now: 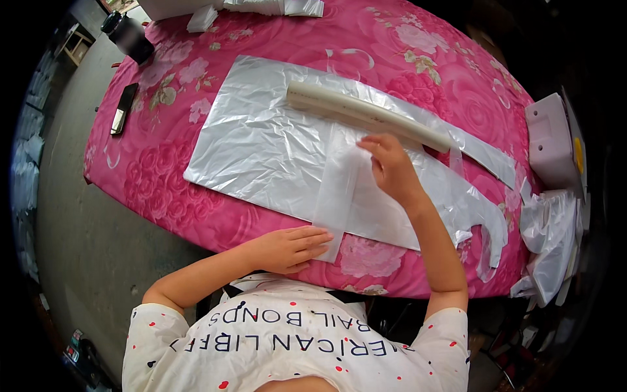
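A stack of flat, silvery-white plastic bags point(255, 137) with cut-out handles lies across the table. A narrow, translucent plastic strip point(336, 186) runs over it toward me. My left hand point(290, 249) rests flat at the table's near edge, its fingertips on the strip's near end. Bent over the bags beside the strip, my right hand point(390, 164) has its fingers loosely curved and apart, with nothing visible in them. Beyond it lies a long, whitish roll or tube point(369, 114), slanting across the bags.
A pink floral cloth point(163, 196) covers the table. At the left are a phone point(124, 110) and a dark bottle point(128, 38). Folded white pieces point(274, 6) are stacked at the far edge. A white box point(554, 140) stands at the right, above crumpled plastic bags point(552, 225).
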`<state>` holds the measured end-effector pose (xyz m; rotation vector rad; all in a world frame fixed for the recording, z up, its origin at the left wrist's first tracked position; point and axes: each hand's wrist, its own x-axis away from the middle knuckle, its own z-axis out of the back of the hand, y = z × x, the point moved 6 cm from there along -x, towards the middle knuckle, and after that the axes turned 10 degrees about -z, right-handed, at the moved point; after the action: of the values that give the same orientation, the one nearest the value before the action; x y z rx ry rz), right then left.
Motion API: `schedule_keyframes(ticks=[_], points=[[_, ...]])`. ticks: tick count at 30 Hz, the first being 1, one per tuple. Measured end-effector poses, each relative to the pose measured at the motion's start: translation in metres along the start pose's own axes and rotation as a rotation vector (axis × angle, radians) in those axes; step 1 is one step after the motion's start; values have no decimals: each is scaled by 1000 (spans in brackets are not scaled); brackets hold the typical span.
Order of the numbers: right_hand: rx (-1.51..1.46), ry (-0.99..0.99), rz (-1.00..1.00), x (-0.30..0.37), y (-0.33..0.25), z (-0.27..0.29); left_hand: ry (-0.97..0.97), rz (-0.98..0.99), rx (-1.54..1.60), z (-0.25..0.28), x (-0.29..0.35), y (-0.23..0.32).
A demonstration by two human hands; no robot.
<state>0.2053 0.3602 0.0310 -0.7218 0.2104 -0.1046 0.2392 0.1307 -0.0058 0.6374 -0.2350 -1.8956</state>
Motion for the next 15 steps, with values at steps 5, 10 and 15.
schedule_keyframes(ticks=[5, 10, 15], points=[[56, -245, 142, 70, -43, -42, 55, -107, -125, 10, 4, -2], [49, -231, 122, 73, -45, -42, 59, -139, -105, 7, -4, -7], [-23, -96, 45, 71, -40, -44, 433, 79, 274, 35, -6, -21]])
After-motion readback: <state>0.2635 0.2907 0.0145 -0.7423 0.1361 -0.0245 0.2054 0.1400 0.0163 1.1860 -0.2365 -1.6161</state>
